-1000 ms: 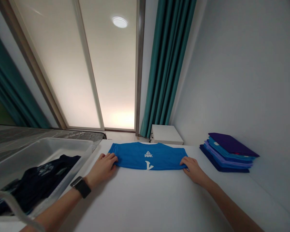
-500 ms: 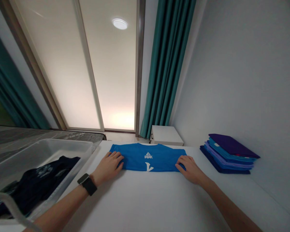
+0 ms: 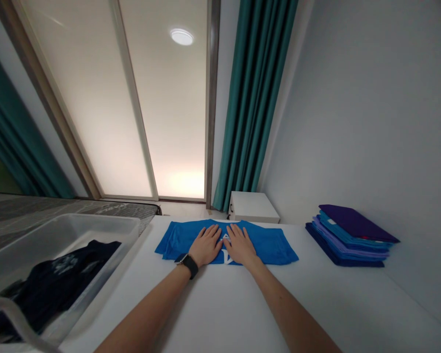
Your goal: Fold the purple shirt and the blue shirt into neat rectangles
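A blue T-shirt (image 3: 268, 243) lies folded into a wide strip on the white table (image 3: 220, 309), its short sleeves spread out at both ends. My left hand (image 3: 206, 245) rests flat on the middle of the shirt, fingers stretched forward, with a dark watch (image 3: 187, 264) on the wrist. Beside it, nearly touching at the thumbs, my right hand (image 3: 240, 244) also lies flat and open on the cloth. Between and under the hands the white print on the shirt is partly hidden.
On the right, by the wall, sits a stack of folded clothes (image 3: 353, 238) in purple and blue. A clear plastic bin (image 3: 132, 226) at the left holds dark clothes (image 3: 64, 274). Beyond the table stands a white cabinet (image 3: 253, 206) near a green curtain (image 3: 255, 98).
Both hands have moved inward from the shirt's ends to its middle and now lie flat. The sleeves show spread out at the two ends, where the strip was narrower before.
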`<state>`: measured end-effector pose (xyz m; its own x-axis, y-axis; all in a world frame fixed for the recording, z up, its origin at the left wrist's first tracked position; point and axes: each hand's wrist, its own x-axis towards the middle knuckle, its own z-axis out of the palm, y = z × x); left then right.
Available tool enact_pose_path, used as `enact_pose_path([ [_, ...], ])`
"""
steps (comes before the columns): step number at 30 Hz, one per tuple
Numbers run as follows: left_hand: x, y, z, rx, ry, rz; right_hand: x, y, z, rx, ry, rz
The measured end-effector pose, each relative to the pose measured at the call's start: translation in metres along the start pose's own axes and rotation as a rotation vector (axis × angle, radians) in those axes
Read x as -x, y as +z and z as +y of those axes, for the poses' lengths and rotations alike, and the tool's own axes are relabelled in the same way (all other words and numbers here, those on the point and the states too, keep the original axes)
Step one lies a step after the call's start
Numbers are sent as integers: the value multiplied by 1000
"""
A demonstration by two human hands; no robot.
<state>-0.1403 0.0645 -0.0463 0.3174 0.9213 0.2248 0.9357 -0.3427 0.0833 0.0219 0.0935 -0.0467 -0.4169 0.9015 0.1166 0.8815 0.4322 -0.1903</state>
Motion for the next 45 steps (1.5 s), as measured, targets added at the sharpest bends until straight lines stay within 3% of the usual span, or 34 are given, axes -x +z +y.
enact_pose_path([
  [4, 2, 1, 0, -11, 4, -23, 1, 7, 4, 10, 27, -68],
  [11, 11, -1, 8, -1, 4, 20, 10, 2, 1, 8, 5, -55],
  [23, 56, -4, 47, 41, -23, 66, 71, -2, -1, 15, -11, -33],
  [27, 62, -9, 49, 64, -26, 32, 77, -4, -1, 19, -6, -51],
  [31, 76, -27, 25, 81, 3, 12, 74, -7, 4, 20, -27, -65],
  [36, 110, -54, -33, 120, 0, -12, 73, -12, 19, 24, -82, -109],
  [39, 136, -61, -60, 148, -41, 35, 72, -11, 27, 32, -115, -104],
  [45, 174, -66, -73, 211, -45, 91, 66, -2, 28, 64, -93, -62],
])
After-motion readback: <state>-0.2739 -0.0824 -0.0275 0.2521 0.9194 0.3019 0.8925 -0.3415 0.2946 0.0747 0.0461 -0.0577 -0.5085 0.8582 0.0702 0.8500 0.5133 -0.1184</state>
